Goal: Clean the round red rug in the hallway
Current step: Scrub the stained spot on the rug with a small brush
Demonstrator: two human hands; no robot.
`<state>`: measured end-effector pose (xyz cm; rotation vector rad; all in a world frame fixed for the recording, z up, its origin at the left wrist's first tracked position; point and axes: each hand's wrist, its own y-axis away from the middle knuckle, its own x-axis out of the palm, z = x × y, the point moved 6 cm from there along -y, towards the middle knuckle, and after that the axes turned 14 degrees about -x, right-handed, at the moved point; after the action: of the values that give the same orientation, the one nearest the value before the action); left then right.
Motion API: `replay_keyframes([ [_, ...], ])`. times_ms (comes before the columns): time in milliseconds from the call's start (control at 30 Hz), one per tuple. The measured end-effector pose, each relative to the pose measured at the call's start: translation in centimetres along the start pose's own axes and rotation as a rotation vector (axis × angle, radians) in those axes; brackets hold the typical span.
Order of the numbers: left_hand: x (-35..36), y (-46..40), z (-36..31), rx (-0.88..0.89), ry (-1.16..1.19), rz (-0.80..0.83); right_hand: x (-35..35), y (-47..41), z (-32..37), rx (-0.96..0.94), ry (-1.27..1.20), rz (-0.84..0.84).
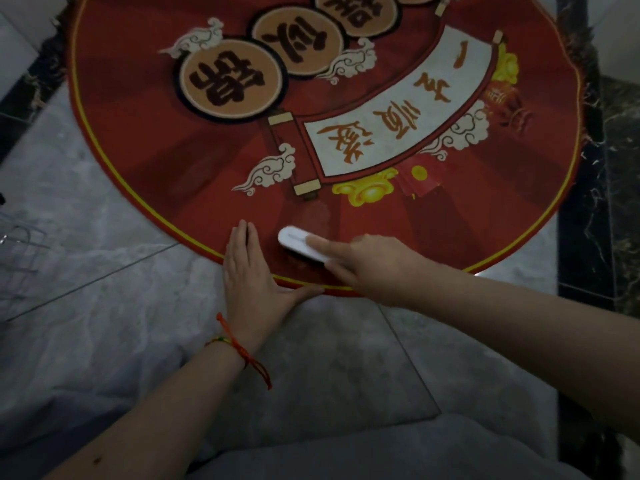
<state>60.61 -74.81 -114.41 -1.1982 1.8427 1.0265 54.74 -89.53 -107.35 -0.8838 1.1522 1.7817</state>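
Pressing your flat left hand (252, 271) on the near edge of the round red rug (173, 161) stops it sliding on the smooth floor (104, 306). It's soft and floppy. Your right hand (377, 268) grips the white brush (298, 244) there.

The floor (104, 209) is laid with large grey marbled tiles, thin grout lines crossing at angles. A band of black veined stone (585, 237) runs down the right side, and another dark strip (24, 84) cuts across the upper left corner. Pale surfaces show beyond both bands. At the left edge stands a thin wire rack (20, 258). Light is dim.
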Motion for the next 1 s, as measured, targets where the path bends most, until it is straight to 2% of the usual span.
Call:
replay_keyframes([
  [100, 0.0, 0.0, 0.1, -0.006, 0.008, -0.003, 0.5, 1.4, 1.8, -0.083, 0.002, 0.031],
  [300, -0.1, -0.1, 0.0, 0.001, -0.004, -0.015, -1.2, -1.4, -0.5, 0.016, 0.018, -0.02],
  [467, -0.3, 0.1, -0.1, 0.004, 0.015, -0.008, 0.3, 0.8, 1.9, -0.089, -0.008, 0.025],
  [600, -0.1, 0.0, -0.1, 0.004, -0.02, -0.021, -0.8, -0.9, -1.6, 0.058, -0.033, -0.014],
  [767, -0.1, 0.0, 0.0, 0.0, 0.013, -0.005, 0.7, 1.1, 2.3, -0.079, -0.047, -0.007],
  [900, -0.1, 0.0, -0.1, 0.006, -0.02, -0.028, -1.1, 0.4, -2.9, 0.09, -0.019, -0.027],
  [1000, -0.1, 0.0, -0.1, 0.004, -0.016, -0.025, -1.2, 0.7, -2.4, 0.1, -0.019, -0.042],
])
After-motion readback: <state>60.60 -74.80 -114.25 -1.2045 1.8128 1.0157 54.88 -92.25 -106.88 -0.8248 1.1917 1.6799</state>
